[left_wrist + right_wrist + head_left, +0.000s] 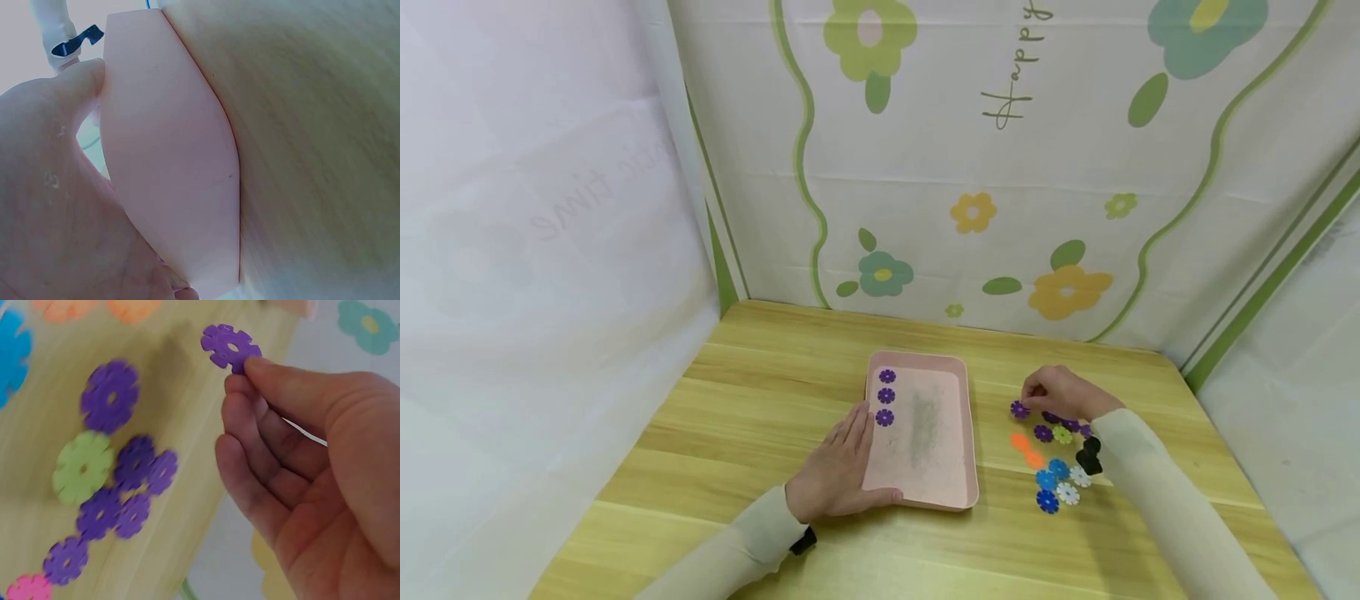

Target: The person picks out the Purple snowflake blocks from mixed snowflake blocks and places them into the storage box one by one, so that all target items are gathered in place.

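Purple plastic, cut like a small flower with a hole in the middle: this snowflake disc [230, 347] is pinched at its near edge by the fingertips [257, 367] of the right hand [1060, 393], the other fingers curled loosely beneath it. In the head view the disc [1019, 409] pokes out to the left of the hand, just above the wooden table [760, 392], between the pink tray [966, 433] and the loose pile.

Left hand [838, 471] lies flat on the tray's near left corner, fingers straight and close together along the left rim, thumb along the near rim (the left wrist view shows only palm, thumb and the tray's outer wall).

Counted: 3 purple discs [886, 396] sit in a column along the tray's left side, far end. On the table right of the tray, the head view shows 2 orange discs [1027, 451], 3 blue discs [1048, 487], 2 white discs [1073, 485], 1 green disc [1062, 433] and several purple ones partly under the hand; the right wrist view shows 7 purple lying there and 1 pink disc [28, 589].

Most of the tray floor is bare right of the column. Bare wood separates tray and pile, and the table's left half is open up to the cloth walls.
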